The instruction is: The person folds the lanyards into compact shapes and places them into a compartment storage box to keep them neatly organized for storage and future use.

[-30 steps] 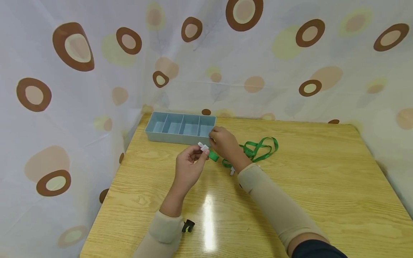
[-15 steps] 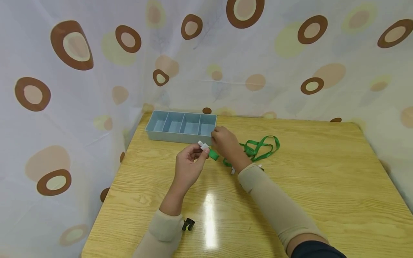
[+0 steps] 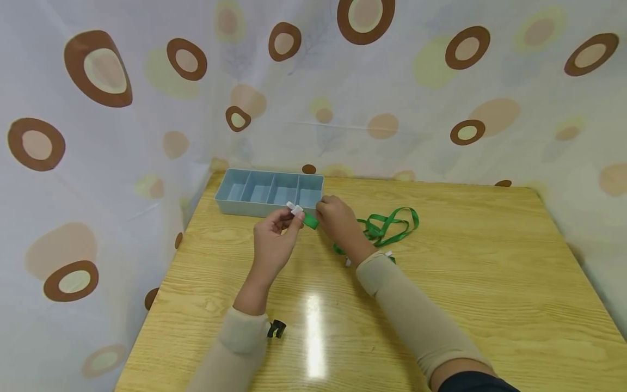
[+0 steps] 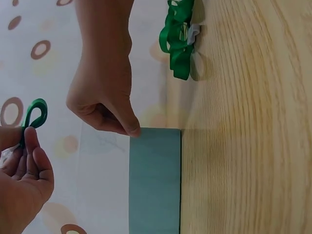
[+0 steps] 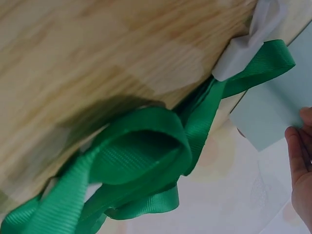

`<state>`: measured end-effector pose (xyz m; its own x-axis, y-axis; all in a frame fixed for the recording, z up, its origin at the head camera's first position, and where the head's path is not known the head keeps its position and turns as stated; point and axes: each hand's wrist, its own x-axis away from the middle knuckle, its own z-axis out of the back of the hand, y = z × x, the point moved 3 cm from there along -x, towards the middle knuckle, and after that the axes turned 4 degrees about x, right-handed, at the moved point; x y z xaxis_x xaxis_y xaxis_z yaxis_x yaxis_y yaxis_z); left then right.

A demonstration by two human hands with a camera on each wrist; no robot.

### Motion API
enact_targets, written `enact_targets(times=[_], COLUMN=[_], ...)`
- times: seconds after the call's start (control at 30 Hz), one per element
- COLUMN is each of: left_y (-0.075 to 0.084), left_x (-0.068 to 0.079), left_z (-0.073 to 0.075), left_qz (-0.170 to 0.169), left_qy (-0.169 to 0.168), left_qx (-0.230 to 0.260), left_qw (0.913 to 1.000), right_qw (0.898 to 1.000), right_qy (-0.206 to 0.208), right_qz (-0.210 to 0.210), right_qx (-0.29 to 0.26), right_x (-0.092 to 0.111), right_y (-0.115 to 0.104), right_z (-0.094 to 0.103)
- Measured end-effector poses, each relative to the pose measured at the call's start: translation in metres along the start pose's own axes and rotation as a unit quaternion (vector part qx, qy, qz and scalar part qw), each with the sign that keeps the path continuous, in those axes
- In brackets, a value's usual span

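My left hand (image 3: 274, 239) pinches a green lanyard by its white plastic clip (image 3: 296, 209) between thumb and fingers, in front of the tray. A short loop of the lanyard's green ribbon (image 3: 311, 221) sticks out to the right of the thumb. Whether it joins the ribbon on the table is hidden. My right hand (image 3: 339, 220) grips the right front corner of the blue compartment tray (image 3: 250, 208); the left wrist view shows thumb and finger pinching that corner (image 4: 155, 146). Close by, a green lanyard bundle (image 3: 404, 234) lies on the table, partly behind the right forearm.
The wooden table (image 3: 465, 283) runs up to a patterned cloth (image 3: 416, 87) at the back and left. White clips (image 5: 239, 56) show among the bundled ribbons. A small black clip (image 3: 276, 329) sits beside the left sleeve cuff.
My left hand has moved slightly forward and left, nearer the tray's front wall, with the white clip. The right hand stays at the tray corner. The head view has shifted a little.
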<state>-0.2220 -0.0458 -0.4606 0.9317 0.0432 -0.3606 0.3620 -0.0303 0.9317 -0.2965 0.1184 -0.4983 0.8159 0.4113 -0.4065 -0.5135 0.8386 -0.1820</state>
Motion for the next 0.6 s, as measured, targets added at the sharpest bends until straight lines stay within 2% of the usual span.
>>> enact_targets(times=[0.2,0.47,0.6], left_y=[-0.008,-0.029,-0.043], left_x=[-0.02,-0.051,-0.066], left_z=[0.003,-0.001,-0.005], left_qz=[-0.023,-0.01,-0.011], left_qy=[0.013,0.014,0.018], left_qx=[-0.031,-0.12,-0.168], left_qw=[0.9992,0.9926,0.9855], right_qw=[1.0,1.0,1.0], right_qy=[-0.001,-0.003,0.007], right_qz=[-0.009,-0.006,-0.002], right_qx=[-0.007,-0.002,0.005], right_x=[0.0,0.002,0.003], right_y=[0.001,0.003,0.004], right_z=[-0.001,-0.005,-0.006])
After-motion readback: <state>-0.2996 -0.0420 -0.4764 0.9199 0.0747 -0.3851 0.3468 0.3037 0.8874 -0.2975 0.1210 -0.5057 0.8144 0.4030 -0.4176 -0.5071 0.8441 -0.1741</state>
